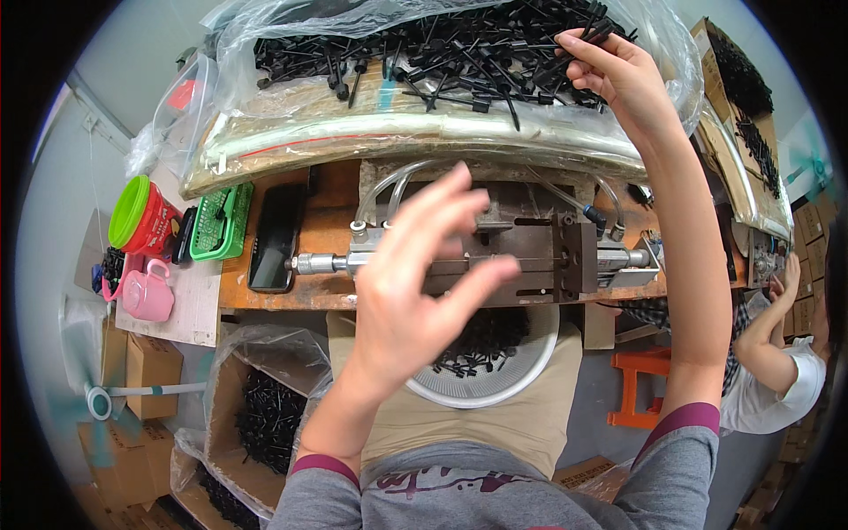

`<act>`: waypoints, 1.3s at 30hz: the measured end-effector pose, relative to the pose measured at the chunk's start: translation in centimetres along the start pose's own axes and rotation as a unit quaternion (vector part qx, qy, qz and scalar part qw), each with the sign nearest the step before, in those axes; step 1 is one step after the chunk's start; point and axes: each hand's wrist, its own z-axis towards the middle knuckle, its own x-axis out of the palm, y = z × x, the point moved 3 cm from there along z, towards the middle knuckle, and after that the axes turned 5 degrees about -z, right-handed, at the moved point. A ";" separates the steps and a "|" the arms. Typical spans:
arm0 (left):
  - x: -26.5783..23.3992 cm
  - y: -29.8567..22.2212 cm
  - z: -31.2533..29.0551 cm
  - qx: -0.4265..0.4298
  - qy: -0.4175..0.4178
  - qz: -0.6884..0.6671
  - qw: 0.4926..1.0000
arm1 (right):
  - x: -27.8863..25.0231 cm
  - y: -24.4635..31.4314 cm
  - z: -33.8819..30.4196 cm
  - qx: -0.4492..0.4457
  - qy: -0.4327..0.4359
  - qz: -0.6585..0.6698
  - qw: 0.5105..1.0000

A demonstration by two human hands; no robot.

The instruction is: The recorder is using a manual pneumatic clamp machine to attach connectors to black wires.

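Observation:
My right hand (629, 84) reaches to the far right end of a heap of black stemmed parts (468, 62) with thick heads. Its thumb and fingers close on one or more of them, partly hidden by the fingers. Over the bench fixture (579, 256), a dark metal block with air cylinders at both sides, hovers my left hand (402, 291). That hand holds nothing; its fingers are apart and slightly blurred, and it covers the fixture's left part. In my lap rests a white perforated basket (549, 358) with small black parts (486, 340) in it.
On the bench's left lie a black phone (276, 234), a green basket (223, 221), a red tub (152, 221) and a pink cup (147, 291). Below stands a plastic-lined carton of black parts (265, 415). A fan (99, 402) is at left; a co-worker (786, 362) sits at right.

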 end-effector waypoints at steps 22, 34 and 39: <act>4.1 2.4 -6.4 0.066 0.142 0.267 0.951 | 3.6 0.4 -17.3 0.135 0.033 0.165 0.976; 3.0 0.9 -4.5 0.054 0.109 0.173 0.977 | 5.5 -0.1 -19.4 0.228 0.040 0.165 0.959; 2.6 -1.1 -5.4 0.135 0.132 0.087 0.978 | 6.4 0.3 -19.6 0.236 0.069 0.198 0.949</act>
